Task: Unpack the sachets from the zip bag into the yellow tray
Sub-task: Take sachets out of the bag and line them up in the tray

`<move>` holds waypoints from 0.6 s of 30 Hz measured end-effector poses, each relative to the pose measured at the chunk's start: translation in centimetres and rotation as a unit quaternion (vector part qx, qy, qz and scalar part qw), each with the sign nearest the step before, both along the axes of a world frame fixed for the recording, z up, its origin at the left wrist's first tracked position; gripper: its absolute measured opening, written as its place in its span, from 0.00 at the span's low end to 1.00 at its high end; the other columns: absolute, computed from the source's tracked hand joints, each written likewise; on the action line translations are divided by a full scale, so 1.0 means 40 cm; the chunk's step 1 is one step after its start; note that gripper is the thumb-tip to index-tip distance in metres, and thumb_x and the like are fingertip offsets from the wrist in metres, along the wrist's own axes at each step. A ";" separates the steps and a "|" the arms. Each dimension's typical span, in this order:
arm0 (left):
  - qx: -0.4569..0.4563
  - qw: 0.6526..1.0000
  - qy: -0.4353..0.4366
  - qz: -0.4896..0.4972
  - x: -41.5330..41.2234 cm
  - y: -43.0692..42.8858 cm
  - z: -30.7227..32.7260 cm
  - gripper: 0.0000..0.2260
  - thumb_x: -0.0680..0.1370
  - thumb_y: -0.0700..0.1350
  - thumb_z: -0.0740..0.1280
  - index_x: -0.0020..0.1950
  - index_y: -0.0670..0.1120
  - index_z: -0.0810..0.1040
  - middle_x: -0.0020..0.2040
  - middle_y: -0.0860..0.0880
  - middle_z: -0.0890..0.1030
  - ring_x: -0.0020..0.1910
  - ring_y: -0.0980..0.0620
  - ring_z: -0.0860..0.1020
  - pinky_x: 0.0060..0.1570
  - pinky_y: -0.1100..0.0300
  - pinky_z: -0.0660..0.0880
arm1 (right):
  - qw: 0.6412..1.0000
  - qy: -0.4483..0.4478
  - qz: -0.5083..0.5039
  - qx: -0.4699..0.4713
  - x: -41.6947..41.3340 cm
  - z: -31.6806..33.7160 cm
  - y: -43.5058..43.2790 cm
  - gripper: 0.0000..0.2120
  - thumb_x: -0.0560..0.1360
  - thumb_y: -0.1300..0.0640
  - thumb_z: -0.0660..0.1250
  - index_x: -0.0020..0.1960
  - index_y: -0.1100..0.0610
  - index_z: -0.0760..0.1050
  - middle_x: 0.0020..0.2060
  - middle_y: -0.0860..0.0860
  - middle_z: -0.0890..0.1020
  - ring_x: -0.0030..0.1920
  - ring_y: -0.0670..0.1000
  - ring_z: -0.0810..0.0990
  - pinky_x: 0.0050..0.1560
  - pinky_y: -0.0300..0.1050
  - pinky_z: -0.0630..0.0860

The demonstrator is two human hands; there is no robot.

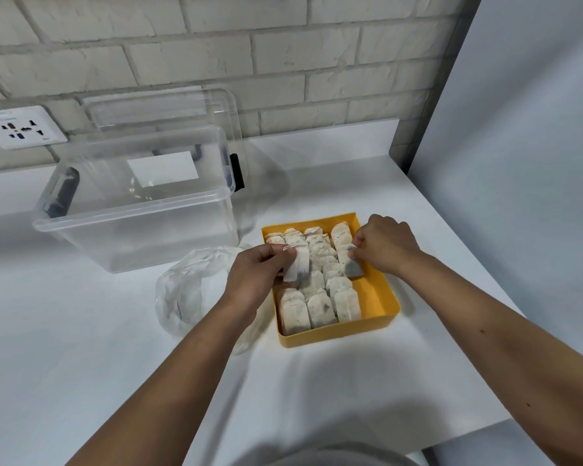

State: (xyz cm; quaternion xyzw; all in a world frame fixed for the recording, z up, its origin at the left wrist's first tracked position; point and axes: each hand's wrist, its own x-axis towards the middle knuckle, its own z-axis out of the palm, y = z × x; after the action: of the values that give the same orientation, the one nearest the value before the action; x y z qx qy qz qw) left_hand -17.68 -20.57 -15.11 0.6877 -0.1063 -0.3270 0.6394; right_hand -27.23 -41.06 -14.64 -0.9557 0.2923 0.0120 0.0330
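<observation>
The yellow tray [382, 299] sits on the white counter, filled with several pale sachets [320, 294] laid in rows. My left hand [258, 272] hovers over the tray's left edge and pinches one sachet [298, 265] that hangs upright. My right hand [382, 245] is over the tray's far right part and pinches another sachet [352, 265] with a dark lower end. The clear zip bag [187, 290] lies crumpled to the left of the tray, partly behind my left forearm; what it holds cannot be made out.
A clear plastic storage box [138, 210] stands open at the back left, its lid [162, 109] leaning against the brick wall. A wall socket [21, 127] is at far left. A grey panel [519, 129] bounds the counter on the right.
</observation>
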 end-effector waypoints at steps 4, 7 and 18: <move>0.008 1.000 -0.011 -0.010 0.005 0.001 -0.005 0.07 0.76 0.45 0.73 0.48 0.42 0.85 0.48 0.43 0.86 0.50 0.45 0.84 0.50 0.54 0.82 | 0.998 0.000 -0.008 -0.060 0.020 -0.023 -0.002 0.14 0.77 0.43 0.65 0.56 0.49 0.81 0.55 0.52 0.77 0.57 0.54 0.75 0.55 0.49 0.69; 0.009 1.000 -0.012 -0.013 0.009 0.003 -0.005 0.05 0.76 0.43 0.73 0.48 0.43 0.85 0.47 0.44 0.86 0.46 0.47 0.84 0.48 0.56 0.82 | 0.996 -0.005 -0.030 -0.079 0.031 -0.037 -0.009 0.15 0.77 0.43 0.65 0.58 0.50 0.81 0.56 0.52 0.77 0.59 0.55 0.74 0.58 0.50 0.69; -0.002 1.000 -0.018 -0.017 0.002 -0.014 0.004 0.05 0.76 0.41 0.73 0.49 0.41 0.84 0.36 0.50 0.82 0.33 0.56 0.78 0.42 0.61 0.80 | 0.965 -0.072 0.031 0.251 -0.002 0.083 0.022 0.21 0.65 0.45 0.79 0.56 0.46 0.81 0.48 0.46 0.77 0.49 0.46 0.76 0.51 0.44 0.71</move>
State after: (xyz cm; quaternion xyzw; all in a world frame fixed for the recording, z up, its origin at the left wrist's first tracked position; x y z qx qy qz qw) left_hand -17.61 -21.13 -14.93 0.6903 -0.1303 -0.3255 0.6330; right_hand -27.31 -40.19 -11.32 -0.9237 0.2468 0.0173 0.2926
